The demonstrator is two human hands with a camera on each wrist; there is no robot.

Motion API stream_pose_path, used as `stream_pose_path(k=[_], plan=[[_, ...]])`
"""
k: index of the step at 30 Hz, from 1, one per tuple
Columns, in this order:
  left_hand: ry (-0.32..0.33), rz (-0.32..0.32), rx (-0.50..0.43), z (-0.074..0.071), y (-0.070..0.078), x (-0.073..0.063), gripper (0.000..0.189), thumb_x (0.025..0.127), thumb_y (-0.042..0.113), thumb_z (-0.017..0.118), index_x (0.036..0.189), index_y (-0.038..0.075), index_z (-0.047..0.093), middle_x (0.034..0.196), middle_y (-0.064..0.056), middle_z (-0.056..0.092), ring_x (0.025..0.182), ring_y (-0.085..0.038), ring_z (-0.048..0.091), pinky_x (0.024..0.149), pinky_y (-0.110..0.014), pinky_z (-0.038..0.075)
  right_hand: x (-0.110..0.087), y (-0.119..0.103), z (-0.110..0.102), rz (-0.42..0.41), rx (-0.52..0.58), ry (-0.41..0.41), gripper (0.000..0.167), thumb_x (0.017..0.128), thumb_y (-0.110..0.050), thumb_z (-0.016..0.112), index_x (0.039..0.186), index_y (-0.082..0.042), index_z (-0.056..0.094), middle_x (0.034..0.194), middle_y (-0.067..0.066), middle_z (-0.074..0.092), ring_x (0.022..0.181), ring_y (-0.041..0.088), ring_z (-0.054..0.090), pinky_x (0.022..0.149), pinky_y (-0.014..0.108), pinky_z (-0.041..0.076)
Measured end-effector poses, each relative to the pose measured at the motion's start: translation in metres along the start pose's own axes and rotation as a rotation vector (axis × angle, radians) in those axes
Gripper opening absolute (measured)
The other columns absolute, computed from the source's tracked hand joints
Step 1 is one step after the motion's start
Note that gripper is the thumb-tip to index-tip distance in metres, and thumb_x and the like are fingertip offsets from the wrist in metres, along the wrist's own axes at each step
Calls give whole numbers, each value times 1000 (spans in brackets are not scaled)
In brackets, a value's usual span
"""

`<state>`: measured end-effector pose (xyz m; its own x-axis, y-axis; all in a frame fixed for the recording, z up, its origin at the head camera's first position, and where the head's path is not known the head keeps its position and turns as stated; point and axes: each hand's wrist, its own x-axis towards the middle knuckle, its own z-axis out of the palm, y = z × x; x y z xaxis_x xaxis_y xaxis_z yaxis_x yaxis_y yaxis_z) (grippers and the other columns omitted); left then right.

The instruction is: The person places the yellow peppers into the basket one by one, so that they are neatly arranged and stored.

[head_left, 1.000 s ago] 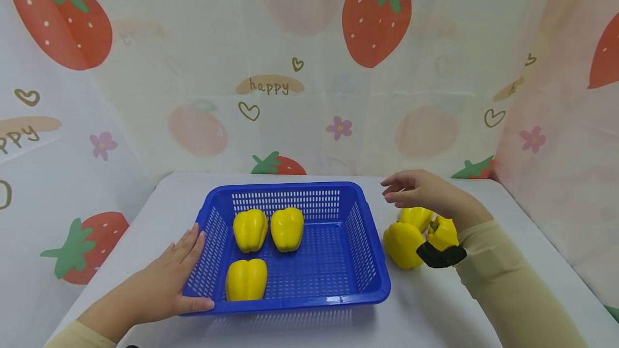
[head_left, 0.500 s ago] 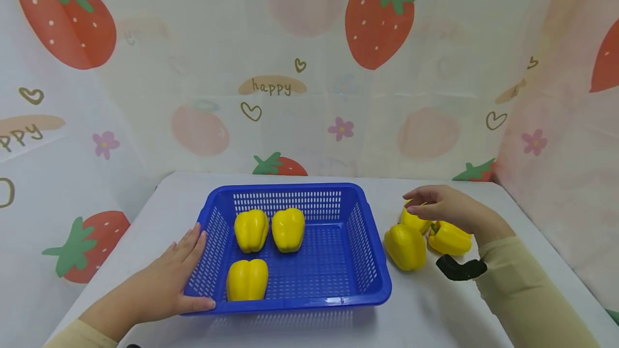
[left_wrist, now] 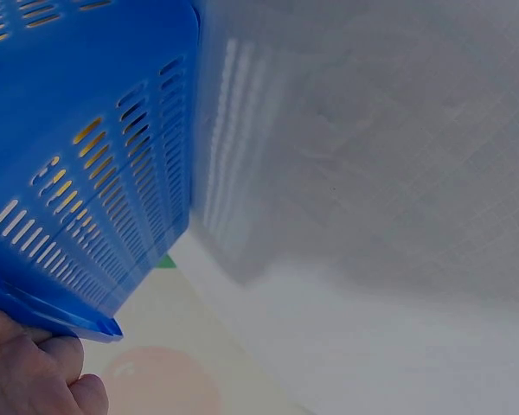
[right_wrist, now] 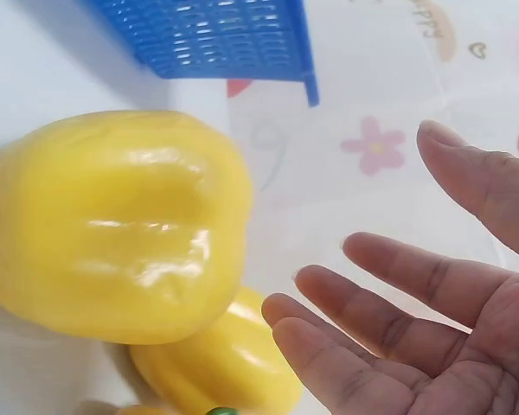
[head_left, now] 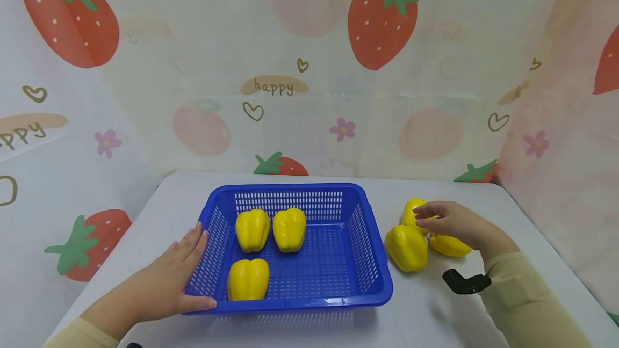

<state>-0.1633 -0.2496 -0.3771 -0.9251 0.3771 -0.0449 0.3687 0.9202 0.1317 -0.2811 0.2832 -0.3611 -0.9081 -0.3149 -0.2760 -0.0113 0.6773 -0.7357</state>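
Note:
My left hand point(head_left: 169, 281) rests on the left side of a blue plastic basket point(head_left: 290, 303), fingers stretched along the rim and thumb on its near corner. In the left wrist view the fingers point(left_wrist: 35, 367) lie right at the rim. Three yellow bell peppers sit inside: two toward the back point(head_left: 252, 230) and one near the front left point(head_left: 248, 280). To the right of the basket my right hand point(head_left: 459, 224), holding nothing, hovers over a group of three more: a near pepper point(head_left: 407, 248), a back pepper point(head_left: 413, 212) and a right pepper point(head_left: 450, 246), the latter two partly covered by the hand.
The white table point(head_left: 411, 316) has a backdrop point(head_left: 309, 138) printed with strawberries around its back and sides. A black strap point(head_left: 466, 282) hangs at the right sleeve. The basket's perforated right wall stands between the two groups of peppers.
My right hand has moved away from beside the basket, rightward and down, to the loose peppers. The left hand keeps its place on the basket.

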Motion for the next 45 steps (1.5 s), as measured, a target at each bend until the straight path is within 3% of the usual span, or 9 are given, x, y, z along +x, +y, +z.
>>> stream_pose_path(k=[19, 26, 34, 45], plan=[[-18, -10, -9, 1, -1, 1, 121, 63, 82, 46, 145, -1, 12, 152, -19, 6, 136, -38, 15, 105, -58, 18, 3, 18, 23, 37, 19, 42, 58, 83, -45, 62, 127, -8, 52, 125, 13, 53, 115, 31, 44, 98, 51, 36], [-22, -11, -13, 0, 0, 1, 121, 63, 81, 47, 145, -1, 13, 152, -19, 6, 137, -37, 14, 104, -58, 18, 7, 24, 37, 51, 72, 23, 66, 81, -42, 65, 132, -4, 46, 127, 15, 48, 111, 27, 47, 94, 46, 43], [-11, -9, -14, -1, 1, 0, 120, 63, 82, 47, 145, -1, 14, 151, -19, 7, 136, -37, 15, 105, -57, 18, 11, 31, 49, 90, 162, 13, 71, 80, -41, 66, 135, -4, 42, 133, 18, 42, 113, 27, 46, 95, 48, 41], [3, -12, -7, 0, 1, 0, 121, 63, 82, 46, 145, 0, 15, 151, -19, 9, 136, -37, 16, 105, -57, 19, 11, 38, 55, 142, 195, 24, 82, 78, -46, 66, 139, -2, 34, 139, 22, 35, 116, 30, 45, 95, 48, 41]])
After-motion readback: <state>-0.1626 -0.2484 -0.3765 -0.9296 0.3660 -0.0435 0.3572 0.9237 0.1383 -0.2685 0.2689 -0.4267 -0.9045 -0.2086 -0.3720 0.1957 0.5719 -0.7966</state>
